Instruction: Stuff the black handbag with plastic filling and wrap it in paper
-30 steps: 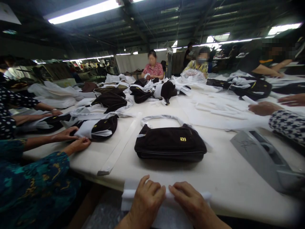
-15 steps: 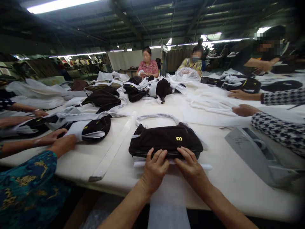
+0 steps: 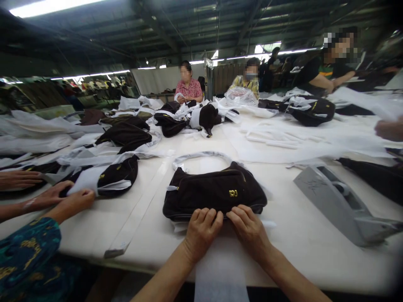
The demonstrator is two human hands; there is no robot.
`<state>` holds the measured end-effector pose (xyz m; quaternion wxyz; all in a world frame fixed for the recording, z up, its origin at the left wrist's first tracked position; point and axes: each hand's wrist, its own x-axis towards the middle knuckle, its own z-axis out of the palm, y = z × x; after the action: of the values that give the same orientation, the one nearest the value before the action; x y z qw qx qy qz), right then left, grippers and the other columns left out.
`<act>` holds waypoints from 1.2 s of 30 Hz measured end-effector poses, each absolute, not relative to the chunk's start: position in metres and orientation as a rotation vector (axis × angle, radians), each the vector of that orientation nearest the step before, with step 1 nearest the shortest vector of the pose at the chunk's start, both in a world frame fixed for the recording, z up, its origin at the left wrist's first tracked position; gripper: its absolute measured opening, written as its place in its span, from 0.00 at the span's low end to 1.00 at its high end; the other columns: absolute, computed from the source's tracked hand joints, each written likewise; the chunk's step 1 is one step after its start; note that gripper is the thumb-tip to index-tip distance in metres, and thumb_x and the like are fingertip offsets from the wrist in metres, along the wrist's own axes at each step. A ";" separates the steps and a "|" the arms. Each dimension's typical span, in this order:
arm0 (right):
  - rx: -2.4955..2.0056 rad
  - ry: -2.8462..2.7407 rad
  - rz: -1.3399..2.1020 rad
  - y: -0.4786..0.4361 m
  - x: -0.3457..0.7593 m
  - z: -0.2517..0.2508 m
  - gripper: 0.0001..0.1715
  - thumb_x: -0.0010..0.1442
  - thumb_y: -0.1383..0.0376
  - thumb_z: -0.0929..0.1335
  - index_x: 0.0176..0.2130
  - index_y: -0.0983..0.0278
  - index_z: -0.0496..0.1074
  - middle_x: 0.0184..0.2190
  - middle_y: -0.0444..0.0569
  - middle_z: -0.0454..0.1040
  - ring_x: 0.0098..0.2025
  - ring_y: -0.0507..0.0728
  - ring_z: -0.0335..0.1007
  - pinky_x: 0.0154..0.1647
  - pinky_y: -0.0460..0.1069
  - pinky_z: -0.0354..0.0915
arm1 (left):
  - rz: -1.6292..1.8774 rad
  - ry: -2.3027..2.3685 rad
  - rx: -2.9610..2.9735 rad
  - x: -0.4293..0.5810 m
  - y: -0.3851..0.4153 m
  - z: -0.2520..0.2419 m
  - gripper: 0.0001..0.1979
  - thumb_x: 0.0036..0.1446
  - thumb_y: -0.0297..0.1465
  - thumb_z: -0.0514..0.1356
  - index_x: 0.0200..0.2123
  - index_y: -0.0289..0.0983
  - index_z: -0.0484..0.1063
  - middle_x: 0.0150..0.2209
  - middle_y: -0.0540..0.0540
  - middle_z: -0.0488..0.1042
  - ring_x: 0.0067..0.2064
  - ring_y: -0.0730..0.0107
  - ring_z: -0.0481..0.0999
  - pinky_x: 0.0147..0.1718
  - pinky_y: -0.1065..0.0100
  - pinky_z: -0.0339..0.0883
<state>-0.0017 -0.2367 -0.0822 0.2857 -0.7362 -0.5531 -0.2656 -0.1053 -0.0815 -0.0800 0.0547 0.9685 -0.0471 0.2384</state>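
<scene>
A black handbag point(image 3: 204, 191) with a gold emblem lies in front of me, its lower edge towards me. Its handle point(image 3: 204, 154), wrapped in white material, arches away from me. My left hand point(image 3: 203, 230) has its fingers curled over the middle of the lower edge. Close beside it, my right hand point(image 3: 247, 228) grips the same edge, fingers bent. From beneath the bag a white paper strip point(image 3: 220, 270) runs towards me and hangs over the table edge. White paper also pokes out at the bag's lower corners.
A grey tape dispenser point(image 3: 327, 205) stands at right. On the left, a co-worker's hands point(image 3: 80, 201) hold white paper around another black bag point(image 3: 121, 178). Clear tape with a dark end block point(image 3: 115, 253) lies between us. More bags and paper point(image 3: 270, 151) cover the far side, where people sit.
My fingers have curled in more tightly at the bag's lower edge, and my hands sit closer together. The co-worker's checked sleeves at right have left the view. The camera view has shifted slightly.
</scene>
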 end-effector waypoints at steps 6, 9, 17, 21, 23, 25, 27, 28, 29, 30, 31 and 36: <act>-1.996 -1.453 -0.779 -0.231 -0.003 -0.086 0.12 0.61 0.71 0.58 0.38 0.65 0.70 0.34 0.52 0.71 0.41 0.57 0.65 0.40 0.52 0.67 | 0.712 -0.252 2.975 -0.096 -0.083 -0.071 0.13 0.60 0.24 0.45 0.35 0.36 0.68 0.26 0.44 0.68 0.30 0.66 0.65 0.31 0.65 0.57; -1.995 -1.436 -0.763 -0.239 -0.014 -0.074 0.11 0.60 0.72 0.60 0.40 0.64 0.69 0.37 0.53 0.71 0.45 0.58 0.64 0.43 0.54 0.67 | 0.693 -0.280 2.983 -0.092 -0.081 -0.062 0.12 0.60 0.24 0.45 0.31 0.36 0.68 0.25 0.45 0.66 0.29 0.67 0.63 0.30 0.66 0.56; -1.558 -0.507 0.415 -0.270 -0.067 -0.062 0.11 0.58 0.60 0.63 0.40 0.64 0.66 0.31 0.51 0.72 0.32 0.57 0.72 0.21 0.47 0.68 | 0.556 -0.280 2.880 -0.083 -0.059 -0.016 0.07 0.50 0.21 0.55 0.34 0.35 0.65 0.31 0.46 0.67 0.34 0.65 0.64 0.33 0.66 0.60; -1.035 0.035 0.793 -0.232 -0.054 -0.065 0.21 0.53 0.58 0.68 0.44 0.65 0.65 0.44 0.54 0.70 0.44 0.59 0.69 0.30 0.48 0.70 | 0.446 -0.308 2.786 -0.072 -0.050 0.011 0.26 0.50 0.21 0.56 0.53 0.38 0.59 0.35 0.47 0.67 0.37 0.66 0.65 0.37 0.68 0.61; -0.902 0.093 0.716 -0.208 -0.043 -0.067 0.24 0.46 0.60 0.72 0.43 0.63 0.66 0.46 0.52 0.69 0.46 0.59 0.68 0.34 0.50 0.71 | 0.342 -0.308 2.760 -0.067 -0.048 0.022 0.31 0.50 0.21 0.57 0.57 0.42 0.56 0.32 0.48 0.65 0.35 0.67 0.65 0.36 0.68 0.61; -0.850 0.137 0.631 -0.187 -0.034 -0.073 0.25 0.42 0.62 0.73 0.42 0.61 0.67 0.45 0.48 0.69 0.45 0.58 0.67 0.35 0.51 0.71 | 0.259 -0.309 2.761 -0.063 -0.045 0.028 0.31 0.49 0.21 0.57 0.57 0.44 0.58 0.30 0.50 0.62 0.33 0.69 0.65 0.34 0.70 0.60; -0.825 0.174 0.572 -0.172 -0.028 -0.081 0.24 0.41 0.63 0.73 0.40 0.60 0.67 0.42 0.46 0.71 0.43 0.57 0.68 0.36 0.52 0.71 | 0.214 -0.339 2.786 -0.061 -0.042 0.030 0.30 0.50 0.21 0.58 0.56 0.45 0.58 0.29 0.51 0.60 0.32 0.71 0.64 0.33 0.71 0.60; -0.811 0.188 0.550 -0.166 -0.026 -0.084 0.23 0.40 0.63 0.73 0.39 0.59 0.68 0.41 0.45 0.72 0.41 0.57 0.69 0.36 0.52 0.70 | 0.203 -0.363 2.812 -0.060 -0.041 0.029 0.30 0.50 0.21 0.58 0.56 0.46 0.58 0.29 0.51 0.60 0.32 0.71 0.64 0.33 0.72 0.60; -0.795 0.201 0.531 -0.161 -0.025 -0.087 0.22 0.40 0.64 0.73 0.38 0.59 0.69 0.38 0.44 0.73 0.39 0.57 0.69 0.36 0.52 0.70 | 0.198 -0.394 2.853 -0.059 -0.039 0.027 0.30 0.51 0.22 0.58 0.56 0.46 0.58 0.29 0.50 0.60 0.32 0.71 0.64 0.32 0.72 0.59; -0.778 0.212 0.515 -0.157 -0.024 -0.090 0.21 0.39 0.64 0.73 0.37 0.60 0.69 0.36 0.43 0.74 0.38 0.56 0.69 0.35 0.52 0.70 | 0.199 -0.427 2.902 -0.058 -0.038 0.026 0.29 0.51 0.23 0.57 0.56 0.46 0.57 0.30 0.50 0.60 0.32 0.72 0.63 0.32 0.72 0.59; -0.759 0.222 0.500 -0.154 -0.024 -0.090 0.20 0.39 0.65 0.73 0.35 0.60 0.70 0.34 0.43 0.74 0.36 0.56 0.69 0.35 0.51 0.70 | 0.204 -0.455 2.952 -0.057 -0.037 0.025 0.29 0.52 0.24 0.57 0.57 0.46 0.57 0.30 0.50 0.60 0.32 0.71 0.63 0.31 0.72 0.59; -0.668 0.250 0.459 -0.145 -0.024 -0.083 0.19 0.37 0.68 0.74 0.34 0.61 0.70 0.29 0.41 0.74 0.32 0.54 0.70 0.30 0.49 0.69 | 0.235 -0.606 3.199 -0.054 -0.033 0.036 0.25 0.57 0.26 0.51 0.57 0.49 0.54 0.30 0.49 0.61 0.32 0.68 0.62 0.30 0.69 0.58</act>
<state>-0.0237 -0.1449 -0.0835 0.9114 -0.3242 0.1215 0.2225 -0.0542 -0.0327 0.0358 -0.0612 0.9781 -0.1853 0.0719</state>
